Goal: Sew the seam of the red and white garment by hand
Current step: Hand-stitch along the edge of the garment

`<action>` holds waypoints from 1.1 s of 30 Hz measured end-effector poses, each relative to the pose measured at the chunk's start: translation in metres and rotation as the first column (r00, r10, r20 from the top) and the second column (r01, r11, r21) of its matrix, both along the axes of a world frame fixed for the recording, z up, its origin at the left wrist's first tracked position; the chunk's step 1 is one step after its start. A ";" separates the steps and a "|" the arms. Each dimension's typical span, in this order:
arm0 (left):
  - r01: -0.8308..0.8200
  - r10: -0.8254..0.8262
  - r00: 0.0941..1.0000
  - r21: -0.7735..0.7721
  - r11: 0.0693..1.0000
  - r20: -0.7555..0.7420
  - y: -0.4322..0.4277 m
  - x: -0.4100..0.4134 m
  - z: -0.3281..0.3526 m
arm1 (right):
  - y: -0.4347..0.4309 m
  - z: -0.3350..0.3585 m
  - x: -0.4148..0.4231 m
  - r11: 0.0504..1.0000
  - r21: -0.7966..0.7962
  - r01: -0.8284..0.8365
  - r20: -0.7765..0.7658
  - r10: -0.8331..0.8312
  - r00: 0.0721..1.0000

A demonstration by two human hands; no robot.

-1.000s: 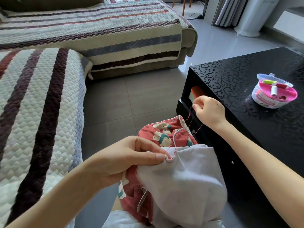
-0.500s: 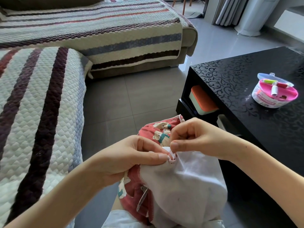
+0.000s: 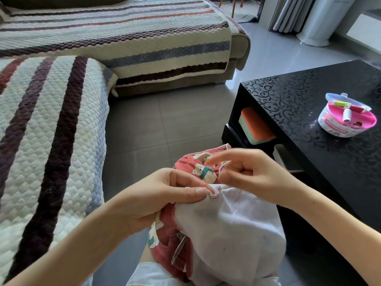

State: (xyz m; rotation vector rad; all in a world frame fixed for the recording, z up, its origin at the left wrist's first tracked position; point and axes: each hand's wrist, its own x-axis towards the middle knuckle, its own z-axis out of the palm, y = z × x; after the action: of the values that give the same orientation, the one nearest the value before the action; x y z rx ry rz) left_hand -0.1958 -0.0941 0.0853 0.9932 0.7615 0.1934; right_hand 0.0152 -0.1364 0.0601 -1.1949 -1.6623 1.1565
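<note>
The red and white garment (image 3: 226, 223) lies bunched on my lap, white lining upward and red bear-print cloth (image 3: 185, 165) behind it. My left hand (image 3: 165, 199) pinches the seam edge between thumb and fingers. Just right of it, my right hand (image 3: 253, 174) hovers over the same edge. Its thumb and curled fingers are pinched together as if on the needle, and its blurred forefinger sticks out to the left. The needle and thread are too thin to make out.
A black coffee table (image 3: 299, 96) stands to the right, with a round pink sewing kit (image 3: 346, 118) on top and an orange-lidded box (image 3: 255, 126) on its shelf. A striped quilted sofa (image 3: 51, 141) fills the left and back. Grey tile floor lies between.
My right hand came back from an outstretched pull near the table to the seam, pinched there, and now lifts slightly with the forefinger out. My left hand kept its pinch.
</note>
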 end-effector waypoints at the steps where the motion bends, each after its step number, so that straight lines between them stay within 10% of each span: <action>1: -0.004 0.003 1.000 0.015 1.000 0.005 0.000 0.000 0.000 | -0.004 -0.001 -0.001 0.997 -0.040 -0.061 -0.001 0.061 0.998; 16: 0.064 0.000 0.990 0.450 0.891 -0.141 -0.004 -0.008 -0.002 | -0.031 0.013 0.016 0.965 -0.260 0.006 -0.013 -0.010 1.000; 33: -0.035 0.114 0.985 0.504 0.863 -0.127 -0.008 0.004 -0.010 | -0.045 0.007 -0.009 0.960 0.229 0.162 0.354 -0.237 0.905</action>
State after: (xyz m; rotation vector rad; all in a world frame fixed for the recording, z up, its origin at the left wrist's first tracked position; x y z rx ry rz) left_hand -0.1915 -0.1017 0.0757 1.4877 0.9149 0.4006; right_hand 0.0065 -0.1811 0.0672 -1.4899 -1.8317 0.6437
